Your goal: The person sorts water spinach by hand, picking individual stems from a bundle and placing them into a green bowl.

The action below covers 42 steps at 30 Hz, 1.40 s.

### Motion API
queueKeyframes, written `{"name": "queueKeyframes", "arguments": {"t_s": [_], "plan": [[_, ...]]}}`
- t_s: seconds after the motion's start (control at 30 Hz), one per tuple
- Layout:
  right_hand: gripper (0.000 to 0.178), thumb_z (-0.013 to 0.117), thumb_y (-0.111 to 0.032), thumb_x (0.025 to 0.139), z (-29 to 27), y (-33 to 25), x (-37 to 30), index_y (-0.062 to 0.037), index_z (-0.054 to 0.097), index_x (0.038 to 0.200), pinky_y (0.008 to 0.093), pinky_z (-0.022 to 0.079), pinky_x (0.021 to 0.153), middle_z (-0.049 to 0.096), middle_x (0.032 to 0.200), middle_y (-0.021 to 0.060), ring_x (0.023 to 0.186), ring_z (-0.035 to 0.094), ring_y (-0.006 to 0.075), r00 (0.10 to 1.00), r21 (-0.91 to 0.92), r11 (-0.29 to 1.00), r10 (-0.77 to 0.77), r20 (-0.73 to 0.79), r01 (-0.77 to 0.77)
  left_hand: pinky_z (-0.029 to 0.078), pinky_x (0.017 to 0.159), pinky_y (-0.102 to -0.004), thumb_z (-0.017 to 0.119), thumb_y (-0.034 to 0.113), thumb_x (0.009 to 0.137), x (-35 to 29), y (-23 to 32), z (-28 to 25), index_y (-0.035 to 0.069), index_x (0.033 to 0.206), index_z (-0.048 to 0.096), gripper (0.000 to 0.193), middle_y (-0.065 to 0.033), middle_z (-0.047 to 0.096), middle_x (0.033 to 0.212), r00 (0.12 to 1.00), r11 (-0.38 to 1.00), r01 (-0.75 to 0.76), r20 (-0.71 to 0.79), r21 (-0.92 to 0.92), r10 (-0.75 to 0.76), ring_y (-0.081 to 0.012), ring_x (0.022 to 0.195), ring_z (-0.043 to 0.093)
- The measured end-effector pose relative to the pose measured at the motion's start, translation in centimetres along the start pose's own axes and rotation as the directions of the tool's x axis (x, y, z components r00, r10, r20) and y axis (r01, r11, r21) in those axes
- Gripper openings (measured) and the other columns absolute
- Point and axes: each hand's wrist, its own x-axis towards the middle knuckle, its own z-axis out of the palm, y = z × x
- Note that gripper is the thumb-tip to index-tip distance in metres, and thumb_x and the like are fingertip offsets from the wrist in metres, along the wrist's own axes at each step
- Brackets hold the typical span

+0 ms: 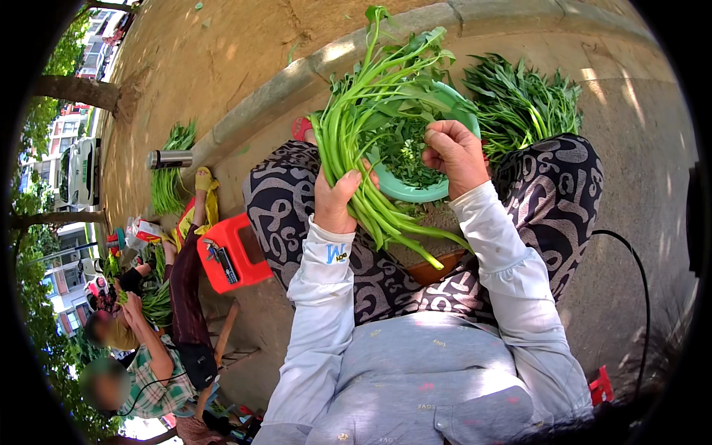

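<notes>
My left hand [335, 200] is closed round a thick bunch of water spinach [343, 137], its pale green stems pointing down toward my lap and its leaves spreading at the top. To the right of the bunch, my right hand [456, 157] is raised with thumb and fingers pinched together; whether anything is between them does not show. Below and behind both hands a light green basin [417, 194] stands between my knees, with loose leaves [404, 152] inside. Part of its rim is covered by the bunch.
Another heap of water spinach [526, 100] lies beyond my right knee. At left are a red plastic stool [230, 256] with a dark device on it, a steel flask [169, 159] and more greens [169, 194]. Other people [159, 363] sit farther left. A stone kerb [285, 81] crosses behind; a black cable [644, 297] runs right.
</notes>
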Motion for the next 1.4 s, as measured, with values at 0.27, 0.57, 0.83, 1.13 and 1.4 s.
{"name": "queueKeyframes", "arguments": {"t_s": [0.27, 0.57, 0.83, 1.13, 1.4], "plan": [[0.023, 0.063, -0.017, 0.085, -2.5, 1.2, 3.0, 0.0027, 0.062, 0.096, 0.0269, 0.049, 0.062, 0.064, 0.082, 0.0088, 0.066, 0.059, 0.0136, 0.934, -0.381, 0.874, -0.351, -0.062, 0.303, 0.052, 0.065, -0.034, 0.068, 0.019, 0.077, 0.3, 0.0, -0.5, 0.004, 0.109, 0.048, 0.04, -0.0075, 0.055, 0.094, 0.999, 0.995, 0.039, -0.012, -0.089, -0.04, -0.0187, 0.078, 0.058], [0.022, 0.066, -0.008, 0.076, 0.3, 2.1, 0.6, -0.0078, 0.065, 0.099, 0.0353, 0.048, 0.071, 0.055, 0.085, 0.0097, 0.078, 0.058, 0.0245, 0.899, -0.653, 0.622, -0.233, 0.372, 0.432, 0.048, 0.071, -0.0324, 0.066, 0.021, 0.079, 0.0, 0.0, -0.9, 0.004, 0.116, 0.047, 0.045, -0.0044, 0.053, 0.098, 0.998, 0.996, 0.061, 0.021, -0.065, -0.059, -0.0175, 0.083, 0.054], [0.016, 0.064, -0.006, 0.075, -0.7, 3.9, 1.8, -0.007, 0.061, 0.091, 0.0389, 0.046, 0.072, 0.053, 0.085, 0.0108, 0.078, 0.057, 0.0302, 0.881, -0.716, 0.514, -0.296, 0.369, 0.472, 0.049, 0.07, -0.0295, 0.065, 0.024, 0.08, 0.1, 0.1, -0.6, 0.0, 0.121, 0.046, 0.051, -0.0034, 0.054, 0.098, 0.997, 0.997, 0.061, 0.044, -0.05, -0.059, -0.0156, 0.081, 0.054], [0.016, 0.066, -0.004, 0.075, 1.1, 2.2, 0.2, -0.0053, 0.061, 0.091, 0.0309, 0.045, 0.064, 0.049, 0.077, 0.0066, 0.066, 0.051, 0.0192, 0.844, -0.614, 0.582, -0.32, 0.43, 0.533, 0.048, 0.07, -0.0314, 0.065, 0.024, 0.08, -0.2, -0.1, -0.7, 0.003, 0.12, 0.046, 0.05, -0.0044, 0.054, 0.099, 0.996, 0.996, 0.07, 0.068, -0.06, -0.066, -0.0171, 0.082, 0.054], [0.014, 0.062, -0.01, 0.078, 0.0, 2.0, 0.6, -0.0037, 0.061, 0.09, 0.0375, 0.05, 0.072, 0.066, 0.085, 0.013, 0.08, 0.064, 0.0313, 0.891, -0.646, 0.614, -0.29, 0.35, 0.454, 0.048, 0.074, -0.032, 0.064, 0.024, 0.082, 0.1, -0.4, -1.3, 0.005, 0.124, 0.044, 0.051, -0.0049, 0.054, 0.101, 0.993, 0.991, 0.078, 0.096, -0.108, -0.067, -0.0172, 0.083, 0.053]]}}
